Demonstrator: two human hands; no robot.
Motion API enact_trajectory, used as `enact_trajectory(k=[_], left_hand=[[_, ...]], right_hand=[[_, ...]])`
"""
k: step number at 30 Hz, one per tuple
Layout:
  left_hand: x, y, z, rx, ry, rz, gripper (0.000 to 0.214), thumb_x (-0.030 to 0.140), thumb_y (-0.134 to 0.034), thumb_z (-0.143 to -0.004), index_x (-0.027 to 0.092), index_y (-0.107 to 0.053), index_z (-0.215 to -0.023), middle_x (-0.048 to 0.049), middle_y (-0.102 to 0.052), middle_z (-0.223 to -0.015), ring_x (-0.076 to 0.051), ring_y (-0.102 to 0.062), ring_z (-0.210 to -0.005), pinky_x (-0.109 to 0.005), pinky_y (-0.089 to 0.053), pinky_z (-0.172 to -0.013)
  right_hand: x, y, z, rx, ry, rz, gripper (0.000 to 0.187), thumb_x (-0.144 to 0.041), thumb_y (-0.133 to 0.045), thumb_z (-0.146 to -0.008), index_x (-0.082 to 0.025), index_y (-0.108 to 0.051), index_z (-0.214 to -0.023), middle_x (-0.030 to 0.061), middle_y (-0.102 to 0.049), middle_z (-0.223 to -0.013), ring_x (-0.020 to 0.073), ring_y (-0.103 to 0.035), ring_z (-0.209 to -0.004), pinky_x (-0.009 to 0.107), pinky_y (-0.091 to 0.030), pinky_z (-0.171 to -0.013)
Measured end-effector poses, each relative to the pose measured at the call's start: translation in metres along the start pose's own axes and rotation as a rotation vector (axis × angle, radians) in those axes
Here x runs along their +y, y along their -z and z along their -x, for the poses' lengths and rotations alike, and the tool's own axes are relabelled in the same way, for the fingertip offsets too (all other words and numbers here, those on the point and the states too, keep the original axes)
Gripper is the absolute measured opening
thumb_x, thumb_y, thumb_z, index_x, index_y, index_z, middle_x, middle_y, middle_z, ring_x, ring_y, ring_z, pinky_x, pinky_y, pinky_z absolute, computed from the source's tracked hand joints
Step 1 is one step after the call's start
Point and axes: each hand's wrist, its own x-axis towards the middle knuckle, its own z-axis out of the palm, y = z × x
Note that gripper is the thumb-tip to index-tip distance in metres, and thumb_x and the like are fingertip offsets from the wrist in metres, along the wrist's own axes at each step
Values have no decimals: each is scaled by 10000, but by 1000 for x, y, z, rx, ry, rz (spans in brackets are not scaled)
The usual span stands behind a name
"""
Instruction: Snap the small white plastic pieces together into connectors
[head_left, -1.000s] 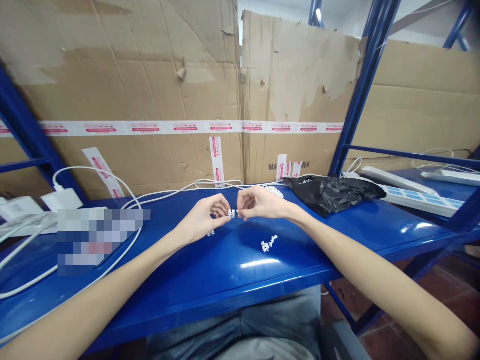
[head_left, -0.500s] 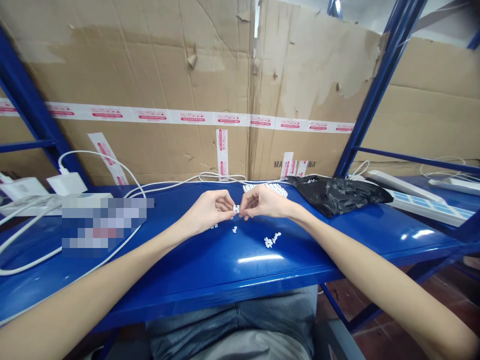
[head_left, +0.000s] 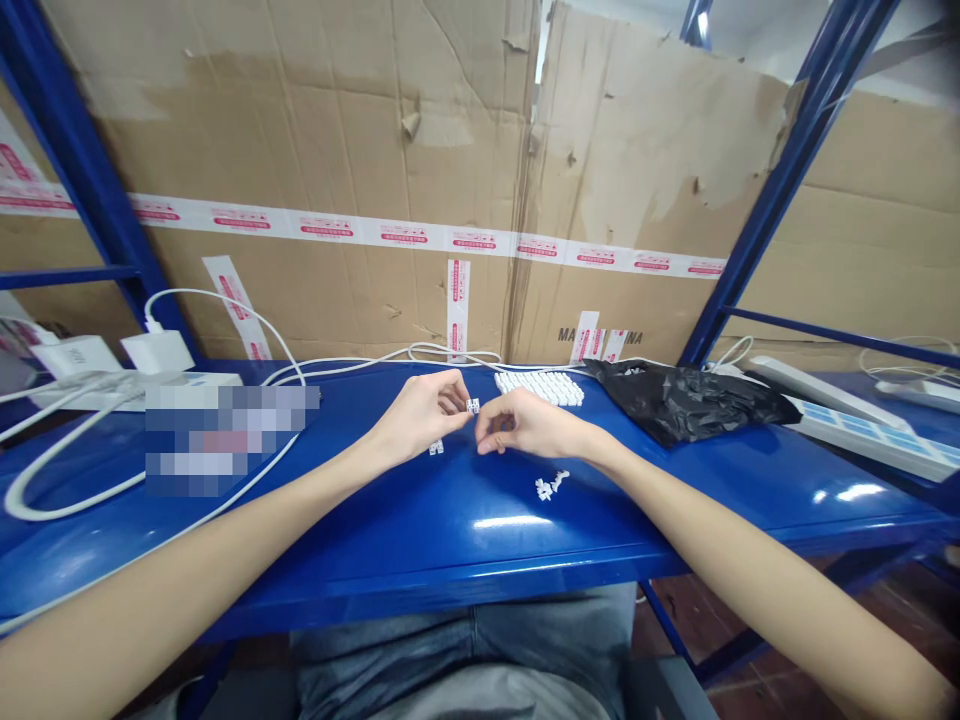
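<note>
My left hand (head_left: 420,415) pinches a small white plastic piece (head_left: 472,405) at its fingertips, above the blue steel shelf top (head_left: 480,540). My right hand (head_left: 521,425) sits close by, fingers curled, with nothing showing in them. A single white piece (head_left: 436,447) lies under my left hand. A neat block of similar pieces (head_left: 538,388) stands behind my hands, and a small loose heap of them (head_left: 551,487) lies in front of my right wrist.
A black plastic bag (head_left: 686,402) lies on the shelf at right, beside a white power strip (head_left: 862,440). White cables and a charger (head_left: 157,351) run along the back left, near a pixelated patch (head_left: 229,440). Taped cardboard (head_left: 375,150) stands behind the shelf.
My hands have drawn apart, with the white piece staying at my left fingertips and my right fingers off it. The view has tilted slightly, showing more of the block of pieces.
</note>
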Motion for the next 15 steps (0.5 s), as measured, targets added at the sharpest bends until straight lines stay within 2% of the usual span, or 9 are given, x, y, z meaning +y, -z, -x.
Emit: enact_trajectory(k=[6,9,15], left_hand=[[5,0,2,23,-73,-89,116,269,-701,-805,188,-618,-817,-20,-731,-756,-170,-696,-664,-292,-570,-652],[7,-1,3,32,-81,-91,117,268,-706,-807,187,-622,-815,-17,-726,-743,-171,-699,-663,-293,-575,-657],[7,-2,4,13,-86,-78,97,248,-699,-809,186,-624,-812,-16,-728,-742,-171,-702,-662,-295,-580,-671]], right_hand=[[2,6,-3,405,-31,-184,323,-468,-794,-775,-160,-697,-795,21,-664,-725,138,-570,-659,265,-453,-639],[5,2,-6,450,-79,-296,364,-495,-824,-727,-158,-697,-783,16,-652,-669,135,-568,-620,263,-450,-601],[9,-3,-9,462,-84,-319,363,-482,-840,-710,-152,-709,-783,24,-671,-642,144,-614,-626,267,-476,-607]])
